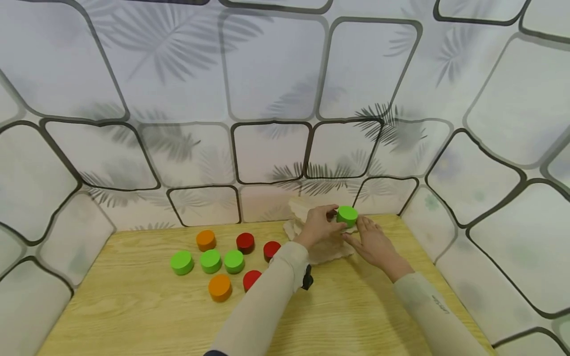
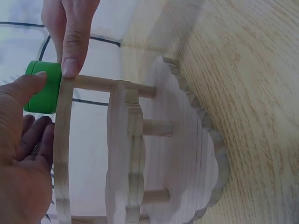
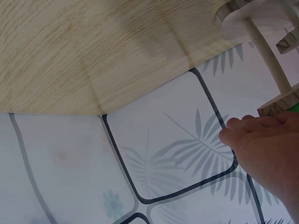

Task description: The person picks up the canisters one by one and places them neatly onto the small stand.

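A green round block [image 1: 347, 216] sits against the top board of a pale wooden tiered stand [image 1: 330, 253]. My left hand [image 1: 318, 225] pinches this block, its thumb on the block's side in the left wrist view. From the other side my right hand [image 1: 376, 243] reaches in with fairly straight fingers. Its thumb touches the end of the top board, close to the green block [image 2: 44, 88]. The stand [image 2: 124, 154] has scalloped boards joined by round dowels. In the right wrist view the right hand [image 3: 266, 144] hides most of the block.
Left of the stand, several round blocks lie on the wooden table [image 1: 133, 306]: green ones [image 1: 182, 262], orange ones [image 1: 220, 288] and red ones [image 1: 245, 243]. My left forearm partly covers a red block [image 1: 252, 280]. Patterned walls [image 1: 276, 153] rise behind and at both sides.
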Demonstrator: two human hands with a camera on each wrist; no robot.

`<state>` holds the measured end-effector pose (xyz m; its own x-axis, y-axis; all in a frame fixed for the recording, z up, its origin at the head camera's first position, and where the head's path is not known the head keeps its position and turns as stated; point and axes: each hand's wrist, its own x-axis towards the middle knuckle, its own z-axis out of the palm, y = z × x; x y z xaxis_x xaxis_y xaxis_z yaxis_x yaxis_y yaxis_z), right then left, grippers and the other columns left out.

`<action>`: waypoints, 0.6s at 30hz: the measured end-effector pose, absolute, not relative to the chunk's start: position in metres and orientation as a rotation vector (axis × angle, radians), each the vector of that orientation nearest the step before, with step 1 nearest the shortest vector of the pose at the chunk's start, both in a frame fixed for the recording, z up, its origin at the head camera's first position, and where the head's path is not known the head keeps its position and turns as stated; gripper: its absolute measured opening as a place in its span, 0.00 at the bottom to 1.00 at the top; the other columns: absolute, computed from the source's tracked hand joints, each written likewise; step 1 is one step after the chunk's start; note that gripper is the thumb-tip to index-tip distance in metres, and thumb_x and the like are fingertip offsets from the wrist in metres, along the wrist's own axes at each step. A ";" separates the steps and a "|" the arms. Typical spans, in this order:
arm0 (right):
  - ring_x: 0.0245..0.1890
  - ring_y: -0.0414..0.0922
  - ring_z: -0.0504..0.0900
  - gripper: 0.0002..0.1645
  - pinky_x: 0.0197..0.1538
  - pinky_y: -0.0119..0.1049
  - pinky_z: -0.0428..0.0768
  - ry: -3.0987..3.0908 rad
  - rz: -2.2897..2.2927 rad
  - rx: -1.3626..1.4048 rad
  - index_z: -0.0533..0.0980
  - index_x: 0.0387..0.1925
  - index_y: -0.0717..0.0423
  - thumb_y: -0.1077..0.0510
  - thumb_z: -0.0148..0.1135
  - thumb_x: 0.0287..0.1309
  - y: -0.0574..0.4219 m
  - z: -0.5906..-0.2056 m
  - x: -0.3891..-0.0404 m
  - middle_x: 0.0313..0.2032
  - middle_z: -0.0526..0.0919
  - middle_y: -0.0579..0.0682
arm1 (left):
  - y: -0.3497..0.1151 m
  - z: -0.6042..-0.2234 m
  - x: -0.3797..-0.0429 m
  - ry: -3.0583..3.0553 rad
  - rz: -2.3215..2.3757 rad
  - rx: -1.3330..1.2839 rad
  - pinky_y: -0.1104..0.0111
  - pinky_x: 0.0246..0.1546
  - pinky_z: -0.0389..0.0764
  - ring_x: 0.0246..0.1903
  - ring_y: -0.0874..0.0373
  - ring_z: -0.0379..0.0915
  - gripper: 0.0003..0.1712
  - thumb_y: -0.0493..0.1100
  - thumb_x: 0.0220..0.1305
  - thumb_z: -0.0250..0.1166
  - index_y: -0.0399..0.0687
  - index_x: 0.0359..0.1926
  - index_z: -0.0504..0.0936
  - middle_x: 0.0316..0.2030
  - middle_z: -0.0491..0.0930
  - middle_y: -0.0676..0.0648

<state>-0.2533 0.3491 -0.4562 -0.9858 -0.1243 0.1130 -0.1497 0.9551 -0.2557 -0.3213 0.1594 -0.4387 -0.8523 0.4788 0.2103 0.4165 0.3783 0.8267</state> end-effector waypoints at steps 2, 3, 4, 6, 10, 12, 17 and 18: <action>0.78 0.74 0.56 0.52 0.78 0.70 0.55 -3.004 0.406 0.216 0.52 0.76 0.82 0.38 0.51 0.80 0.348 -0.456 -0.253 0.77 0.55 0.79 | 0.157 -0.439 -0.322 2.541 1.528 0.831 0.65 0.56 0.86 0.57 0.49 0.83 0.34 0.46 0.68 0.74 0.41 0.71 0.77 0.61 0.84 0.40; 0.78 0.74 0.56 0.52 0.78 0.70 0.55 -3.002 0.409 0.217 0.52 0.76 0.82 0.38 0.51 0.80 0.348 -0.455 -0.253 0.77 0.55 0.79 | 0.156 -0.440 -0.322 2.533 1.541 0.835 0.65 0.56 0.86 0.57 0.49 0.84 0.33 0.46 0.68 0.74 0.41 0.70 0.78 0.61 0.84 0.40; 0.78 0.74 0.56 0.52 0.79 0.69 0.55 -3.003 0.411 0.217 0.52 0.76 0.82 0.38 0.51 0.80 0.347 -0.455 -0.253 0.77 0.55 0.79 | 0.153 -0.440 -0.322 2.526 1.553 0.837 0.65 0.56 0.86 0.57 0.49 0.84 0.33 0.46 0.68 0.74 0.41 0.70 0.78 0.61 0.84 0.39; 0.78 0.74 0.56 0.52 0.79 0.69 0.55 -3.002 0.412 0.218 0.52 0.76 0.82 0.38 0.51 0.80 0.346 -0.454 -0.253 0.77 0.55 0.79 | 0.147 -0.441 -0.323 2.523 1.578 0.844 0.66 0.55 0.86 0.57 0.49 0.84 0.31 0.46 0.68 0.75 0.40 0.68 0.80 0.61 0.85 0.39; 0.78 0.74 0.56 0.53 0.79 0.69 0.55 -3.001 0.417 0.215 0.52 0.76 0.82 0.38 0.51 0.80 0.346 -0.452 -0.254 0.77 0.55 0.79 | 0.132 -0.440 -0.322 2.527 1.644 0.855 0.67 0.52 0.87 0.53 0.50 0.86 0.26 0.46 0.68 0.74 0.42 0.63 0.83 0.56 0.87 0.40; 0.78 0.74 0.56 0.53 0.79 0.69 0.55 -2.998 0.423 0.216 0.52 0.76 0.82 0.37 0.51 0.80 0.346 -0.452 -0.255 0.76 0.55 0.79 | 0.124 -0.440 -0.321 2.516 1.684 0.853 0.66 0.52 0.87 0.51 0.51 0.86 0.24 0.47 0.69 0.73 0.43 0.61 0.84 0.54 0.87 0.41; 0.78 0.74 0.54 0.55 0.79 0.70 0.53 -3.021 0.431 0.205 0.51 0.76 0.82 0.34 0.49 0.79 0.349 -0.455 -0.256 0.77 0.54 0.78 | 0.104 -0.438 -0.317 2.459 1.764 0.862 0.63 0.53 0.86 0.51 0.49 0.85 0.21 0.46 0.70 0.72 0.43 0.59 0.84 0.53 0.87 0.41; 0.78 0.74 0.54 0.56 0.79 0.70 0.53 -3.025 0.429 0.204 0.51 0.76 0.82 0.34 0.48 0.79 0.350 -0.456 -0.256 0.77 0.53 0.78 | 0.100 -0.438 -0.316 2.451 1.780 0.874 0.63 0.53 0.86 0.51 0.49 0.85 0.21 0.46 0.70 0.72 0.41 0.58 0.84 0.53 0.87 0.41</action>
